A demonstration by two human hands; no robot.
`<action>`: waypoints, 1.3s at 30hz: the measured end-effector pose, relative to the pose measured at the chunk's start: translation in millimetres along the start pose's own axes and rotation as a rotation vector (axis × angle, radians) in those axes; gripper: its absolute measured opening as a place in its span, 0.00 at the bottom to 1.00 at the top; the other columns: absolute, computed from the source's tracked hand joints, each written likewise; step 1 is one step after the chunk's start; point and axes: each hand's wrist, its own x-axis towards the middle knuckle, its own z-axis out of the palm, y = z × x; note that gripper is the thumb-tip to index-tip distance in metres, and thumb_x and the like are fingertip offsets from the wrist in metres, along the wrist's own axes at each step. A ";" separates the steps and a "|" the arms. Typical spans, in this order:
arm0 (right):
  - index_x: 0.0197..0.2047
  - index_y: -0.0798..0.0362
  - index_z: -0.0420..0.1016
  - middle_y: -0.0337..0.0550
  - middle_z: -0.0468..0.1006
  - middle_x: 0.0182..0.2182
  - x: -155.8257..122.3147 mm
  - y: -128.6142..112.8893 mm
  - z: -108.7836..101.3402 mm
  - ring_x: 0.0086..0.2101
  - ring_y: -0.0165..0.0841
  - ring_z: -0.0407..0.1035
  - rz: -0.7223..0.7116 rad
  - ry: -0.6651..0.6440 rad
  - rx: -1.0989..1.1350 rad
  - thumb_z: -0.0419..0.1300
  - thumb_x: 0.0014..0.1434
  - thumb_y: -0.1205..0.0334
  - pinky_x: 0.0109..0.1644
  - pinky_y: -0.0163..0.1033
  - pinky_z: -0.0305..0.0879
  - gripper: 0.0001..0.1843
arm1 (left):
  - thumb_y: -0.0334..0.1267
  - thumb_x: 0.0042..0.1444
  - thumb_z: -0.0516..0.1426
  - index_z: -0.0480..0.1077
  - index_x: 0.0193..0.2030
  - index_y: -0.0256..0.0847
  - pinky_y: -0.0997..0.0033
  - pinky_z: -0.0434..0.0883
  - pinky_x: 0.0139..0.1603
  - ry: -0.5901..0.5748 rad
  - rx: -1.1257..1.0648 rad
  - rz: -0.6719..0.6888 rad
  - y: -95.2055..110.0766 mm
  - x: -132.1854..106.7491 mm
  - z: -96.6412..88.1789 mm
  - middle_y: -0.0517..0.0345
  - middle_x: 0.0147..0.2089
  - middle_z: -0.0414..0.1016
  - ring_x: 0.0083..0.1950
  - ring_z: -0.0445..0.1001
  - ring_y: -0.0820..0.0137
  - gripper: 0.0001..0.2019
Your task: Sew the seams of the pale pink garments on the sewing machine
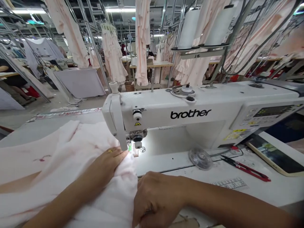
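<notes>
While the head view looks down across the sewing table, the left hand (104, 161) lies flat, fingers closed together, a gold ring on one finger, pressing a soft pale pink cloth (71, 164) just beside the steel presser foot (136, 145). The right hand (154, 199) sits nearer the camera, knuckles up, cupped over bunched folds of the same cloth; its fingertips are buried, so a pinch cannot be confirmed. Cloth position: spread over the left of the white table top (273, 190), its edge running up to the foot of a white Brother industrial sewing machine (190, 107). Right of the machine's head: a clear round plastic disc (200, 159), red-handled thread snips (247, 169), and a cream-framed tablet (275, 155). Beyond: white thread cones (188, 28) on a stand, and pale pink garments (142, 41) hanging from metal rails.
</notes>
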 end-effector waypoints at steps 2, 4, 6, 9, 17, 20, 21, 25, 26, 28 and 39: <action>0.41 0.57 0.80 0.38 0.82 0.32 0.6 0.1 -1.3 0.33 0.26 0.74 0.017 0.027 -0.060 0.64 0.55 0.69 0.40 0.27 0.62 0.09 | 0.32 0.62 0.51 0.72 0.53 0.42 0.59 0.73 0.54 -0.042 -0.014 -0.038 -3.2 5.8 -1.7 0.49 0.57 0.74 0.57 0.73 0.59 0.15; 0.41 0.56 0.80 0.37 0.82 0.33 0.8 0.2 -1.3 0.34 0.26 0.75 0.022 0.041 -0.117 0.64 0.54 0.71 0.42 0.27 0.62 0.10 | 0.32 0.62 0.52 0.74 0.46 0.42 0.60 0.73 0.53 -0.064 -0.013 -0.048 -8.1 10.3 -1.2 0.48 0.56 0.74 0.56 0.73 0.58 0.11; 0.40 0.54 0.80 0.35 0.82 0.33 0.6 -0.2 -0.1 0.35 0.26 0.75 0.011 0.049 -0.167 0.64 0.54 0.71 0.43 0.28 0.63 0.09 | 0.31 0.62 0.51 0.74 0.43 0.41 0.60 0.72 0.54 -0.043 -0.001 -0.036 -13.2 12.9 1.4 0.47 0.55 0.74 0.56 0.72 0.58 0.10; 0.40 0.53 0.79 0.33 0.81 0.32 0.7 -1.9 2.2 0.35 0.25 0.74 -0.045 0.049 -0.248 0.63 0.57 0.69 0.45 0.28 0.63 0.07 | 0.29 0.63 0.48 0.73 0.39 0.41 0.62 0.71 0.52 -0.003 0.019 -0.022 -16.1 13.7 2.6 0.48 0.52 0.75 0.54 0.73 0.60 0.12; 0.39 0.54 0.80 0.41 0.80 0.36 4.3 -13.6 1.7 0.36 0.31 0.71 -0.441 -0.125 -0.851 0.63 0.60 0.62 0.54 0.36 0.63 0.06 | 0.53 0.64 0.45 0.64 0.33 0.43 0.59 0.66 0.36 0.032 0.191 -0.501 22.0 -9.6 -21.5 0.52 0.32 0.73 0.37 0.73 0.56 0.18; 0.38 0.54 0.82 0.46 0.79 0.43 1.9 -19.3 -0.3 0.39 0.34 0.72 -0.584 -0.112 -1.096 0.59 0.59 0.64 0.55 0.40 0.65 0.09 | 0.57 0.63 0.45 0.62 0.32 0.44 0.62 0.64 0.33 -0.147 0.138 -0.644 33.1 -21.0 -18.9 0.54 0.32 0.74 0.38 0.75 0.54 0.19; 0.40 0.54 0.82 0.46 0.79 0.43 0.7 -20.5 -0.8 0.40 0.35 0.72 -0.592 -0.070 -1.135 0.58 0.60 0.65 0.54 0.40 0.65 0.10 | 0.56 0.64 0.44 0.61 0.33 0.45 0.62 0.64 0.34 -0.174 0.090 -0.644 33.5 -23.8 -17.5 0.55 0.32 0.74 0.38 0.75 0.55 0.19; 0.45 0.57 0.81 0.46 0.79 0.41 -2.4 -20.4 1.9 0.38 0.33 0.72 -0.560 0.076 -1.069 0.59 0.61 0.62 0.51 0.38 0.66 0.12 | 0.46 0.66 0.43 0.62 0.40 0.45 0.67 0.66 0.33 -0.152 -0.089 -0.642 22.5 -32.4 -18.0 0.61 0.30 0.75 0.32 0.75 0.64 0.11; 0.44 0.57 0.80 0.45 0.79 0.38 -2.3 -19.4 4.1 0.36 0.32 0.71 -0.527 0.093 -1.019 0.60 0.61 0.62 0.49 0.37 0.66 0.11 | 0.45 0.66 0.45 0.62 0.41 0.46 0.68 0.66 0.32 -0.125 -0.075 -0.655 19.0 -34.2 -19.1 0.62 0.31 0.75 0.32 0.75 0.64 0.10; 0.39 0.55 0.79 0.39 0.76 0.30 -1.1 -17.0 9.5 0.30 0.29 0.68 -0.441 0.108 -0.909 0.63 0.61 0.62 0.44 0.35 0.66 0.06 | 0.45 0.64 0.47 0.63 0.44 0.46 0.67 0.67 0.32 -0.038 0.027 -0.629 13.7 -36.5 -20.0 0.59 0.35 0.76 0.33 0.76 0.63 0.09; 0.27 0.52 0.71 0.32 0.68 0.21 2.7 -12.0 12.6 0.23 0.28 0.62 -0.333 0.094 -0.739 0.63 0.59 0.67 0.37 0.36 0.61 0.09 | 0.19 0.51 0.45 0.66 0.62 0.46 0.65 0.48 0.72 0.128 0.237 0.236 13.9 -25.5 -4.2 0.62 0.65 0.68 0.67 0.63 0.71 0.33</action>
